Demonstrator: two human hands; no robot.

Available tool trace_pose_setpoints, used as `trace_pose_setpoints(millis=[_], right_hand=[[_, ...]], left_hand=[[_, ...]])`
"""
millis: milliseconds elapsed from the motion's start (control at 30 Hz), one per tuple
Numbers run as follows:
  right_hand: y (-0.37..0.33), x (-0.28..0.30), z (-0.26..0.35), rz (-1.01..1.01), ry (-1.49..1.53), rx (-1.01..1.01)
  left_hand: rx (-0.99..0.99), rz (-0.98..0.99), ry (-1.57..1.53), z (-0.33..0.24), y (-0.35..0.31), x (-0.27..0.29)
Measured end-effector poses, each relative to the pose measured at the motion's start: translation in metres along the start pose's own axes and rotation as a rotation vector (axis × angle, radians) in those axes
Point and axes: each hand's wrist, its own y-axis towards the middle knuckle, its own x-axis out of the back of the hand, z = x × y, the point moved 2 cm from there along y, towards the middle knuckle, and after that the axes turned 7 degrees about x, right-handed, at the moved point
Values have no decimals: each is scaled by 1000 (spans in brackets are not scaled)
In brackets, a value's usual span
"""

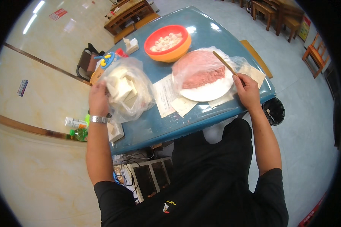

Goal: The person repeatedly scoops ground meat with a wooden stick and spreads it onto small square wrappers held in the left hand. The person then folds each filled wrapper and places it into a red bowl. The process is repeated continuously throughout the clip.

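My left hand [99, 99], a metal watch on its wrist, is at the left side of a clear plastic bag [142, 102]. Pale, flat squares of dough wrapper [124, 87] are stacked in that bag. The hand's fingers are blurred, so their grip does not show. My right hand [247, 90] is closed around the lower end of a thin, flat brownish stick [224, 62], which points up and to the left. Beneath it, a white plate [206, 94] carries a mound of pink minced meat [197, 70], partly covered by clear plastic film.
A red bowl in an orange one [166, 55] holds pale folded pieces behind the meat. Paper sheets [163, 96] lie under the plate on the blue table [142, 130]. A tissue pack [131, 45], bottles [78, 133] and a wall flank the left. A black bin [273, 111] stands right.
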Motion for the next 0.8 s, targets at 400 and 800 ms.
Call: trace_pose_setpoints(millis=[400, 800], right_hand=[[-2, 3, -3, 2, -39, -20], [-9, 7, 2, 131, 10, 23]], left_hand=[[186, 151, -991, 6, -165, -127], [436, 302, -1110, 60, -227, -188]])
